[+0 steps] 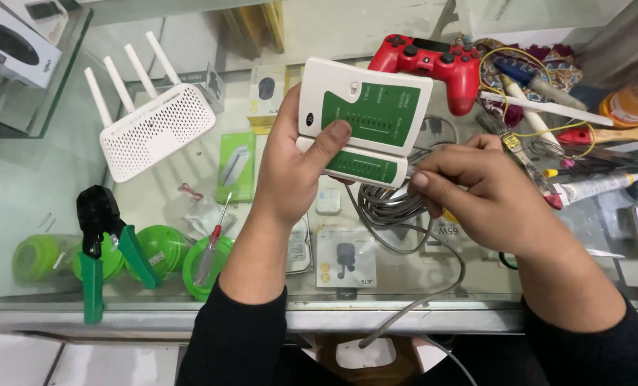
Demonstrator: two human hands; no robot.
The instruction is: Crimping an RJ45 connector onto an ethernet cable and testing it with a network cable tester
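left hand [294, 168] raised, fingers gripping, right hand [480, 189] pinching

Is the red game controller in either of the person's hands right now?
No: the red game controller lies on the glass counter, while the left hand holds the white-and-green cable tester and the right hand pinches the grey cable.

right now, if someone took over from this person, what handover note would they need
Left hand: grips the white and green cable tester above the glass counter, thumb across its smaller lower unit.
Right hand: fingers pinch the end of the grey cable at the right end of that lower unit; whether the plug is seated is hidden.
Things: the cable's coil hangs under the tester, one length trailing off the counter's front edge. Green-handled crimping tool and red-handled screwdriver lie at left, untouched.
Done: tester picked up, cable end brought to it.
Left: confirming the plug is in.
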